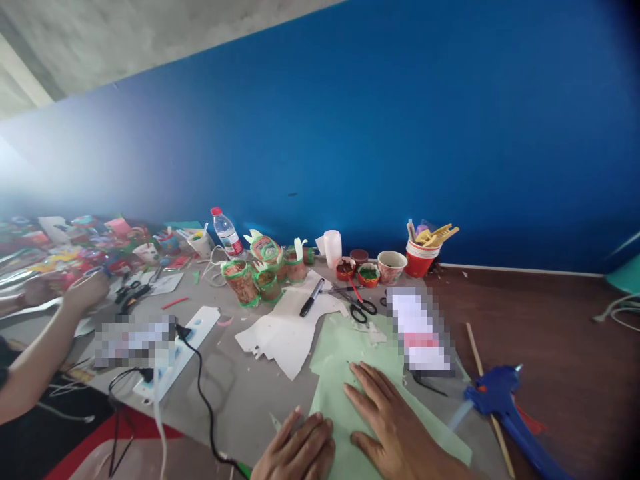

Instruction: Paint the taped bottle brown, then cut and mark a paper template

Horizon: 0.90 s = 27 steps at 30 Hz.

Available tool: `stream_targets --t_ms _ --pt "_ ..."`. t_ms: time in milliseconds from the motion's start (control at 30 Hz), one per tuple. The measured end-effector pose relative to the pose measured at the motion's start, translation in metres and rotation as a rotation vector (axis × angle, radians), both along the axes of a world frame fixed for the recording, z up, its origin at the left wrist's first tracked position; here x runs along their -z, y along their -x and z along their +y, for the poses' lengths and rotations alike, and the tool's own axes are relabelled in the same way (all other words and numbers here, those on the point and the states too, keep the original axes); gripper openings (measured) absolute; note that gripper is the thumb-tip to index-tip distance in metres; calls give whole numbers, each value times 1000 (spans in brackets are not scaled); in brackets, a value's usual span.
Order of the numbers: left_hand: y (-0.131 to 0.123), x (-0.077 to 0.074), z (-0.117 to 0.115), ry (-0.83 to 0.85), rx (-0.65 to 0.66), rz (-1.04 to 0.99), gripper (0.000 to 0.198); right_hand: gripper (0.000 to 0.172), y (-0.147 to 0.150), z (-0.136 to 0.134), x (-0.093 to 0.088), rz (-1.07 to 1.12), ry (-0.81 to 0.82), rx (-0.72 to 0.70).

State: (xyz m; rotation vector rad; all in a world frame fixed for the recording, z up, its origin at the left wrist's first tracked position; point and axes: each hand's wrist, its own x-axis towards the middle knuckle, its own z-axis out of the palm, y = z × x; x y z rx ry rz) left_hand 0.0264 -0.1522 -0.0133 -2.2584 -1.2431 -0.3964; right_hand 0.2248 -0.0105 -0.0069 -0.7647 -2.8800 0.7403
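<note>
My right hand (393,427) lies flat on a sheet of light green paper (333,393), fingers stretched forward and thumb apart. At the sheet's lower left edge rests my left hand (296,450), its fingers extended and slightly bent, with nothing visible in them. Beyond the green sheet are black-handled scissors (361,311) and small paper scraps. To the left of it lies cut white paper (285,333) with a black marker (312,298) on top. A phone with a blurred screen (420,330) sits by the sheet's upper right side.
A blue glue gun (515,413) and a wooden stick (475,353) lie at the right. Decorated cups (243,283), a water bottle (227,233) and a red cup of tools (423,259) line the wall. A power strip (193,340) trails cords. Another person's arm (45,360) reaches in from the left.
</note>
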Motion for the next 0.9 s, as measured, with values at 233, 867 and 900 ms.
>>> stream_targets --t_ms 233,867,900 --pt "6 7 3 80 53 -100 21 55 -1 3 16 9 -36 99" --pt "-5 -14 136 394 -129 -503 32 53 -9 11 -1 150 -47 71" --pt "-5 -10 136 403 -117 -483 32 52 -9 11 -2 163 -48 80"
